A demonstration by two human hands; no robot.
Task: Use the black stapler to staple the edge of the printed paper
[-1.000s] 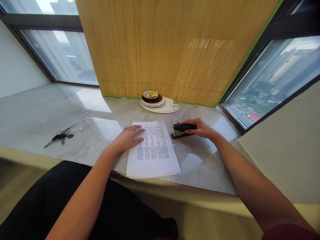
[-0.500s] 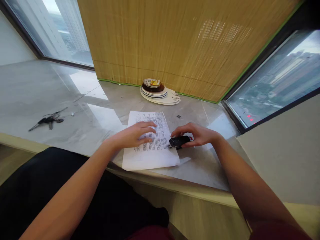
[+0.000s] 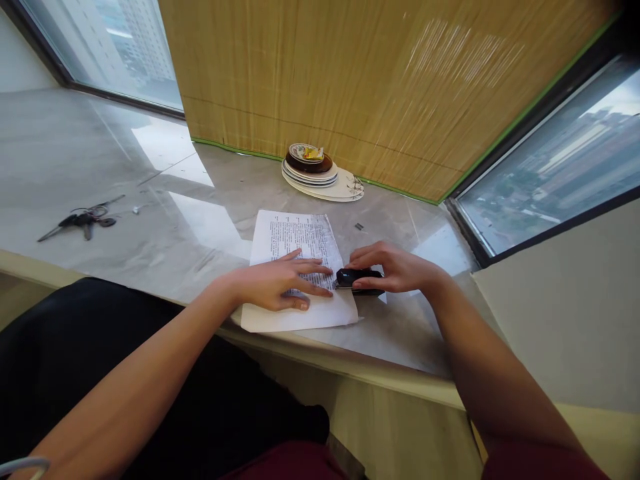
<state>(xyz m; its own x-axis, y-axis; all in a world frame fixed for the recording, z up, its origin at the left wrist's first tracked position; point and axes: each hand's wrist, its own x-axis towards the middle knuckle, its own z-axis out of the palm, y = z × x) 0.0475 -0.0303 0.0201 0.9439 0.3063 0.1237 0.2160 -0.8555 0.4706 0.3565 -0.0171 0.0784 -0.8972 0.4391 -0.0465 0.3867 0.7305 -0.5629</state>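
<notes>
Printed paper (image 3: 280,320) lies on the marble sill, its lower part blank. My left hand (image 3: 287,283) rests flat across it with the fingers spread, fingertips close to the right edge. At that edge sits a black stapler (image 3: 357,277), its nose over the paper. My right hand (image 3: 387,267) grips the stapler from the right, thumb on the near side and fingers on the far side. Whether the paper is one sheet or several, I cannot tell.
Behind the paper stands a stack of plates (image 3: 310,173) with a small yellow packet (image 3: 314,154) on top. A strip of staples (image 3: 359,227) lies right of the paper. Keys (image 3: 85,219) lie at the far left. A bamboo blind (image 3: 310,73) hangs behind, between windows.
My left hand has moved right and down onto the paper, fingers now spread flat. The stapler has turned more level at the paper's right edge, still in my right hand. The view has shifted slightly.
</notes>
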